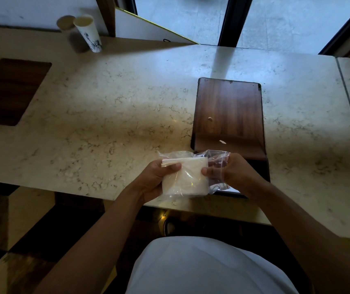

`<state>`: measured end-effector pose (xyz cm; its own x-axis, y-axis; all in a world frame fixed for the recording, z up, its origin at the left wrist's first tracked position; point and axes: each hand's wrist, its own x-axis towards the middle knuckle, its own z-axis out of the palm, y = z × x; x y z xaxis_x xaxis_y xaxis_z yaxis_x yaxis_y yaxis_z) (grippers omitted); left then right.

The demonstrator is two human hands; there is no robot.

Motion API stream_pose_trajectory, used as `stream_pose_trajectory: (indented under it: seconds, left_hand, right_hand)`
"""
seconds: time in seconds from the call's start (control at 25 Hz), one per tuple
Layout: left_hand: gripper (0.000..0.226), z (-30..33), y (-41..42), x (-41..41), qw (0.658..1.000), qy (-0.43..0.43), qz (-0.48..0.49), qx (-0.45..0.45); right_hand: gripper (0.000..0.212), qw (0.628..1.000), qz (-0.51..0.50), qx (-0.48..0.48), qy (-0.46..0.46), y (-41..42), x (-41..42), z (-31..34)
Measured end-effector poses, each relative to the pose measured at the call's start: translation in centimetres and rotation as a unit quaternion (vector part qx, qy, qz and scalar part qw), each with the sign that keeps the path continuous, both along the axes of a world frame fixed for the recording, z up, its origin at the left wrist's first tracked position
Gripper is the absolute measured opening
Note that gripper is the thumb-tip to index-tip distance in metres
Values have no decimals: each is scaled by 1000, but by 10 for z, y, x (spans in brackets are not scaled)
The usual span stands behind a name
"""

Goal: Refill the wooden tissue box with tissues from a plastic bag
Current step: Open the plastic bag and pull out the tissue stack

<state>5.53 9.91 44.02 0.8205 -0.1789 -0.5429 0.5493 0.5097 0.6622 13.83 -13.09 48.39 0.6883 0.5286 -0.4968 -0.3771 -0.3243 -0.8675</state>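
Observation:
A stack of white tissues (pixel 188 177) sits inside a clear plastic bag (pixel 216 158), held above the near edge of the marble counter. My left hand (pixel 157 179) grips the stack's left side, thumb on top. My right hand (pixel 231 170) pinches the loose open end of the bag on the right. Just behind my hands lies the dark wooden tissue box (pixel 229 111), its flat brown panel facing up. The box's near end is hidden behind my right hand and the bag.
The marble counter (pixel 106 115) stretches left and right. Two tall paper cups (pixel 87 32) stand at the back left. A dark wooden inset (pixel 10 92) lies at the left. Glass doors with dark frames rise behind the counter. Floor and my white-clothed lap lie below.

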Motion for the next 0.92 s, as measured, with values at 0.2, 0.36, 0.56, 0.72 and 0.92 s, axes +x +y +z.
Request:
stream_pose_trajectory:
  seconds: [0.2, 0.36, 0.56, 0.72, 0.92]
  left_hand:
    - [47, -2, 6, -1, 998, 22, 46, -45]
    - [34, -4, 10, -4, 997, 22, 53, -53]
    - [47, -5, 9, -2, 999, 24, 36, -15]
    - [43, -6, 9, -1, 999, 20, 34, -32]
    - [43, -13, 15, -5, 999, 38, 27, -11]
  right_hand:
    - [34, 1000, -8, 3, -5, -4, 5, -8]
    - [31, 1000, -22, -20, -8, -5, 9, -10]
    - [46, 1000, -3, -19, -13, 1, 5, -5]
    - [42, 1000, -12, -7, 28, 4, 4, -6]
    - [22, 999, -33, 6, 32, 6, 6, -14]
